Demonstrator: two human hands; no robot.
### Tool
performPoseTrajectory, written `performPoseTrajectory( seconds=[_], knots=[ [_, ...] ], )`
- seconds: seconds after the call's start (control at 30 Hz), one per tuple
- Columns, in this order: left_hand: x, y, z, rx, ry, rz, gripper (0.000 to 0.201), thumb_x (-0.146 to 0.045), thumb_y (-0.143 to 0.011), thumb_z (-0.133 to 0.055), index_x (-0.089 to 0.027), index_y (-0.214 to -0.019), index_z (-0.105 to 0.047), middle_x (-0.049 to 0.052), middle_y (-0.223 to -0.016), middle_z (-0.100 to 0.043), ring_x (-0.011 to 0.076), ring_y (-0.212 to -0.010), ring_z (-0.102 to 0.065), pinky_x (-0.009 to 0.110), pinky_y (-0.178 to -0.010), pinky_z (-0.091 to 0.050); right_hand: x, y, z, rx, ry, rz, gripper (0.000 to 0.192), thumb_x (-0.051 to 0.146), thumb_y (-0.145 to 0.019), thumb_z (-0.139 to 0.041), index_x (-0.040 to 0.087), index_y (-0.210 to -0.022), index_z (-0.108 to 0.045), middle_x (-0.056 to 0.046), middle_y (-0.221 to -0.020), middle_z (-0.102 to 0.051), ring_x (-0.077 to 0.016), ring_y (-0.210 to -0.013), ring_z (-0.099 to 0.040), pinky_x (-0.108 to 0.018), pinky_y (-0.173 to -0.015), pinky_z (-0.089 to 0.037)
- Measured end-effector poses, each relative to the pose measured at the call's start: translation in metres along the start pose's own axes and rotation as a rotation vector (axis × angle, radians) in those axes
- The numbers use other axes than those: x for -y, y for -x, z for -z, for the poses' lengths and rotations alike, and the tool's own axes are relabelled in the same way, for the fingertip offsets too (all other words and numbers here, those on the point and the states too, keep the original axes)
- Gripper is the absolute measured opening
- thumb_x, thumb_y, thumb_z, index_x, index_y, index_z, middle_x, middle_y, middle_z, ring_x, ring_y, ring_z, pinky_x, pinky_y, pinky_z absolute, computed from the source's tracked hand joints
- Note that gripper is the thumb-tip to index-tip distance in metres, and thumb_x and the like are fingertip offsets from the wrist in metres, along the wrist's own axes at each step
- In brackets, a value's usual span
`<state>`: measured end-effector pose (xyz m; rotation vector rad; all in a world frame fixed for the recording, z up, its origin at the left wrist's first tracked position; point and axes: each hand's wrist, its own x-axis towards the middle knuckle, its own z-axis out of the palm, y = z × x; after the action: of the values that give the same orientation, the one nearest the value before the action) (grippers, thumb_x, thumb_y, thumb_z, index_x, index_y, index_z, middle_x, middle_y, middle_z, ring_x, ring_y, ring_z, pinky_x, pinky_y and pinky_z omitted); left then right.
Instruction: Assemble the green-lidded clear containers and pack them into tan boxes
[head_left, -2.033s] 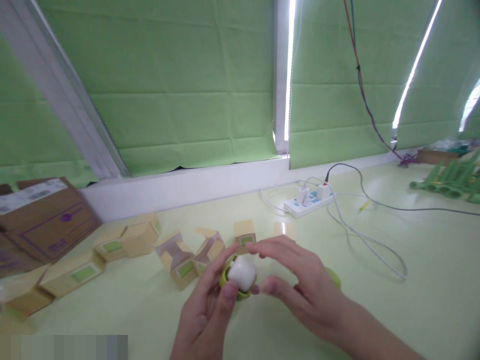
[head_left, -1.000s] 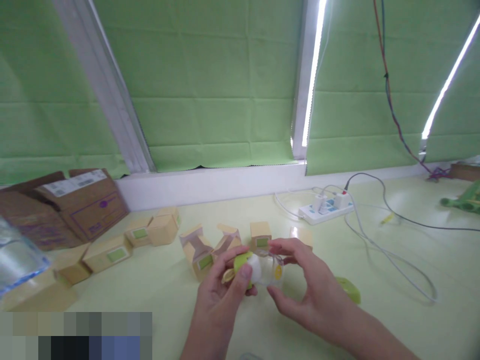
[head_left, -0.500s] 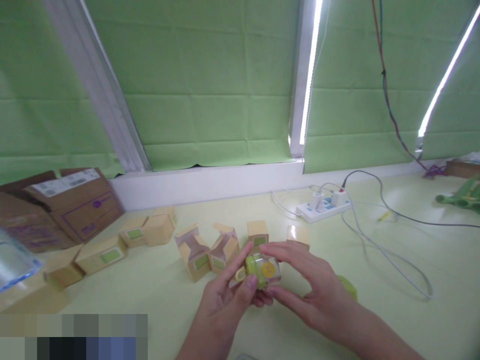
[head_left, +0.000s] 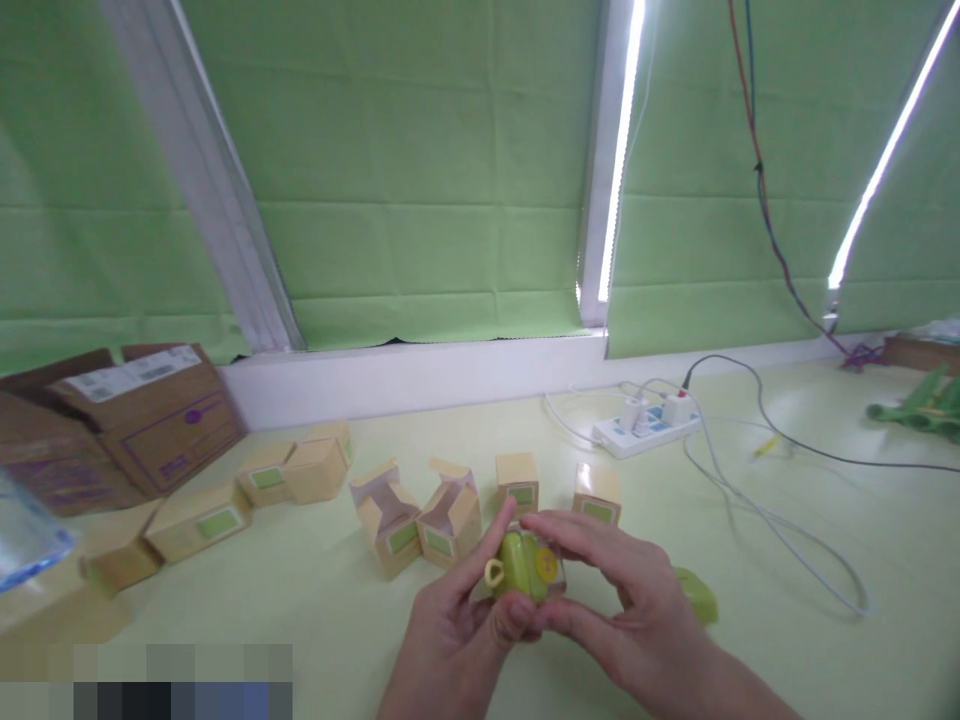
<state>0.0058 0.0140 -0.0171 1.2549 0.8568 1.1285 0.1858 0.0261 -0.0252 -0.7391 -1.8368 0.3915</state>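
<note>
- Small green toy (head_left: pixel 523 572) with a yellow dot and a little yellow loop, held up just over the tabletop (head_left: pixel 750 600)
- Left hand (head_left: pixel 457 630) pinching the green toy from the left, thumb under, finger on top
- Right hand (head_left: pixel 622 600) closed on the same toy from the right, fingers over the top
- Looks wrapped in a clear cover, hard to tell for sure
- Not yet inside any box, so looks like the packing part is left to do
- Two open little boxes (head_left: pixel 420 520) just behind the hands, flaps up, nothing to see inside
- Two shut little boxes (head_left: pixel 555 485) beside them, more shut ones (head_left: pixel 247 495) lying off to the left
- Another green piece (head_left: pixel 694 595) lying on the tabletop, partly hidden behind the right hand
- Big brown carton (head_left: pixel 127 420) far left, can't tell what is inside
- White power strip (head_left: pixel 649 425) with cords, well apart at the back
</note>
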Motion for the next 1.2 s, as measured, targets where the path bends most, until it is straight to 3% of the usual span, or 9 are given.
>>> performPoseTrajectory(
  seconds=[0.2, 0.27, 0.37, 0.53, 0.67, 0.77, 0.97, 1.1, 1.2],
  knots=[
    [-0.005, 0.003, -0.004, -0.261, -0.236, -0.082, 0.064, -0.062, -0.091, -0.052, -0.021, -0.141, -0.056, 0.007, -0.1, -0.073, 0.0137, -0.06, -0.057, 0.025, -0.054, -0.05, -0.002, 0.004, -0.011, -0.019, -0.078, -0.13, 0.064, 0.023, -0.083, -0.078, 0.038, -0.138, -0.05, -0.003, -0.128, -0.067, -0.0209, -0.11, -0.068, -0.031, -0.092, -0.06],
    [-0.013, 0.003, 0.004, -0.383, -0.329, -0.133, 0.059, -0.06, -0.094, -0.047, -0.018, -0.134, -0.058, 0.008, -0.101, -0.071, 0.0141, -0.058, -0.057, 0.026, -0.052, -0.048, -0.006, 0.007, -0.012, -0.039, -0.123, -0.196, 0.061, 0.024, -0.083, -0.079, 0.036, -0.136, -0.053, -0.004, -0.128, -0.067, -0.0216, -0.11, -0.068, -0.032, -0.093, -0.06],
    [-0.02, 0.001, 0.021, -0.51, -0.63, -0.195, 0.045, -0.051, -0.094, -0.05, -0.018, -0.122, -0.06, 0.003, -0.085, -0.065, 0.0152, -0.056, -0.056, 0.027, -0.054, -0.044, -0.012, 0.007, -0.01, -0.09, -0.24, -0.362, 0.056, 0.028, -0.082, -0.08, 0.032, -0.133, -0.058, -0.006, -0.124, -0.069, -0.0235, -0.11, -0.068, -0.035, -0.093, -0.06],
    [-0.011, -0.003, 0.041, -0.383, -1.099, -0.103, 0.029, -0.025, -0.091, -0.051, -0.024, -0.118, -0.061, -0.002, -0.072, -0.06, 0.021, -0.066, -0.064, 0.032, -0.066, -0.046, -0.017, -0.002, -0.007, -0.143, -0.627, -0.609, 0.045, 0.039, -0.081, -0.081, 0.025, -0.122, -0.068, -0.011, -0.121, -0.073, -0.0262, -0.103, -0.071, -0.036, -0.086, -0.059],
    [-0.004, -0.004, 0.044, -0.341, -1.196, -0.098, 0.023, -0.017, -0.09, -0.048, -0.025, -0.104, -0.064, -0.001, -0.072, -0.061, 0.0219, -0.068, -0.065, 0.032, -0.064, -0.046, -0.013, -0.007, -0.011, -0.194, -0.957, -0.79, 0.042, 0.042, -0.077, -0.083, 0.022, -0.112, -0.073, -0.01, -0.11, -0.077, -0.0255, -0.096, -0.073, -0.035, -0.081, -0.058],
    [-0.002, -0.005, 0.044, -0.336, -1.186, -0.225, 0.019, -0.021, -0.094, -0.049, -0.025, -0.089, -0.067, 0.002, -0.086, -0.061, 0.0206, -0.077, -0.065, 0.034, -0.075, -0.05, -0.006, -0.009, -0.016, -0.173, -1.134, -0.816, 0.036, 0.039, -0.077, -0.083, 0.019, -0.106, -0.075, -0.01, -0.102, -0.079, -0.0235, -0.089, -0.074, -0.033, -0.079, -0.058],
    [0.0, -0.002, 0.031, -0.379, -1.145, -0.684, 0.018, -0.021, -0.091, -0.062, -0.025, -0.079, -0.074, 0.008, -0.111, -0.051, 0.0231, -0.098, -0.059, 0.038, -0.086, -0.053, -0.001, -0.011, -0.014, -0.123, -1.139, -0.829, 0.029, 0.041, -0.081, -0.079, 0.016, -0.096, -0.077, -0.009, -0.097, -0.078, -0.0202, -0.083, -0.072, -0.03, -0.077, -0.058],
    [-0.002, -0.001, 0.02, -0.36, -1.185, -0.717, 0.021, -0.017, -0.09, -0.06, -0.025, -0.079, -0.074, 0.01, -0.144, -0.036, 0.0327, -0.135, -0.04, 0.05, -0.103, -0.045, 0.0, -0.012, -0.009, -0.163, -1.132, -0.789, 0.031, 0.048, -0.082, -0.076, 0.019, -0.093, -0.075, -0.008, -0.1, -0.078, -0.022, -0.083, -0.071, -0.032, -0.074, -0.058],
    [-0.003, -0.001, 0.016, -0.264, -1.095, -0.686, 0.021, -0.016, -0.091, -0.057, -0.025, -0.08, -0.072, 0.009, -0.146, -0.04, 0.0317, -0.138, -0.04, 0.046, -0.104, -0.047, 0.002, -0.013, -0.005, -0.173, -1.12, -0.728, 0.034, 0.05, -0.083, -0.072, 0.019, -0.098, -0.076, -0.009, -0.099, -0.078, -0.0229, -0.082, -0.072, -0.033, -0.074, -0.058]
  ],
)
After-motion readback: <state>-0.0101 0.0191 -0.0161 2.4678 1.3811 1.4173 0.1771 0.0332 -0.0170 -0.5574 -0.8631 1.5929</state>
